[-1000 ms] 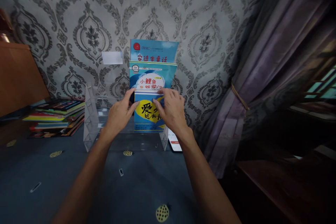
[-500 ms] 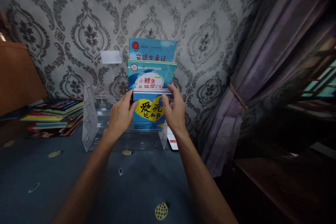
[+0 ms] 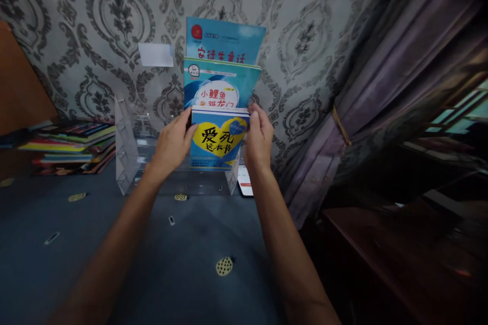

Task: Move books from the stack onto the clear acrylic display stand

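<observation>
A blue book with a yellow heart on its cover (image 3: 217, 138) stands near upright at the right part of a clear stepped display rack (image 3: 126, 155). My left hand (image 3: 172, 143) grips its left edge, thumb on the front. At the opposite edge, my right hand (image 3: 260, 138) is closed on the book, its fingers partly hidden behind. Pale page edges show along the top. Behind it, one step up, rises a teal book with a white oval (image 3: 247, 81). A lighter blue book with red characters (image 3: 224, 40) stands highest, its lower part covered.
A white card (image 3: 156, 55) is at the rack's upper left. Left of the rack lies a stack of books (image 3: 76, 144) beside a brown wooden panel (image 3: 21, 81). A phone (image 3: 245, 183) lies by the rack's right end. A tied purple curtain (image 3: 328, 137) hangs at right over dark furniture.
My right hand has shifted to the book's right edge, and its thumb uncovers more of the cover. My left hand keeps its grip. The view has tilted down, so the scene sits higher.
</observation>
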A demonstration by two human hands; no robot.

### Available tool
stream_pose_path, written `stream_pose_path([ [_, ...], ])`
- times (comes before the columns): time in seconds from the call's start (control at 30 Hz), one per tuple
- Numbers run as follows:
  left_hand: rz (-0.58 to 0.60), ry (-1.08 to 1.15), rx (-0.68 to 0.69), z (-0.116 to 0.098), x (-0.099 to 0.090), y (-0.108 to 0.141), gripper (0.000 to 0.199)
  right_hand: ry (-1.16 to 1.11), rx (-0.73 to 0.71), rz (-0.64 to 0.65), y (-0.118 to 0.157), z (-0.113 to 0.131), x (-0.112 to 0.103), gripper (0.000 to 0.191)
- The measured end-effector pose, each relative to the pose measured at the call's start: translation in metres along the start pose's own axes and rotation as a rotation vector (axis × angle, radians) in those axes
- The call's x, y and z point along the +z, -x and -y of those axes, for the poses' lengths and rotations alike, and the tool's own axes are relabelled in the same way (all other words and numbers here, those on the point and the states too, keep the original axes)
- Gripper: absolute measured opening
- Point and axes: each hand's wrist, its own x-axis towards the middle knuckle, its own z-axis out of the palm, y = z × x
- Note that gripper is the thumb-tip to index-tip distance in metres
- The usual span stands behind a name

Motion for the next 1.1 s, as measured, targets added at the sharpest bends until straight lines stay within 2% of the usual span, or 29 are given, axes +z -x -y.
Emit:
stream_pose_path([
  [0.07, 0.04, 0.103, -0.026, 0.007, -0.004, 0.001, 0.046, -0.033, 0.012, -0.002, 0.002, -0.001, -0.003, 0.057],
  [0.2, 0.117, 0.361, -0.163, 0.028, -0.008, 0.009, 0.045, -0.091, 0.063, -0.034, 0.015, -0.002, -0.013, 0.058],
  [0.27, 0.149, 0.405, -0.219, 0.04, -0.008, 0.017, 0.047, -0.055, 0.066, -0.05, 0.026, -0.003, -0.019, 0.06],
  [0.37, 0.23, 0.285, -0.246, 0.055, -0.012, 0.028, 0.046, 0.013, 0.067, -0.048, 0.049, -0.002, -0.025, 0.059],
  [0.5, 0.342, 0.11, -0.173, 0.066, -0.027, 0.034, 0.04, 0.031, 0.11, -0.015, 0.092, 0.009, -0.027, 0.058],
  [0.6, 0.385, 0.1, -0.147, 0.069, -0.032, 0.033, 0.039, 0.082, 0.112, 0.074, 0.129, 0.021, -0.026, 0.055],
  [0.7, 0.427, 0.099, -0.097, 0.066, -0.027, 0.034, 0.04, 0.14, 0.024, 0.163, 0.163, 0.025, -0.023, 0.051],
  [0.8, 0.42, 0.076, -0.075, 0.058, -0.014, 0.039, 0.043, 0.169, -0.084, 0.266, 0.186, 0.021, -0.023, 0.047],
  [0.87, 0.378, 0.091, -0.081, 0.052, -0.004, 0.044, 0.046, 0.177, -0.112, 0.288, 0.189, 0.016, -0.025, 0.046],
  [0.93, 0.318, 0.13, -0.09, 0.047, 0.006, 0.048, 0.047, 0.167, -0.082, 0.255, 0.181, 0.013, -0.028, 0.048],
  [1.1, 0.246, 0.2, -0.094, 0.04, 0.027, 0.051, 0.053, 0.038, 0.159, 0.116, 0.131, 0.004, -0.023, 0.064],
])
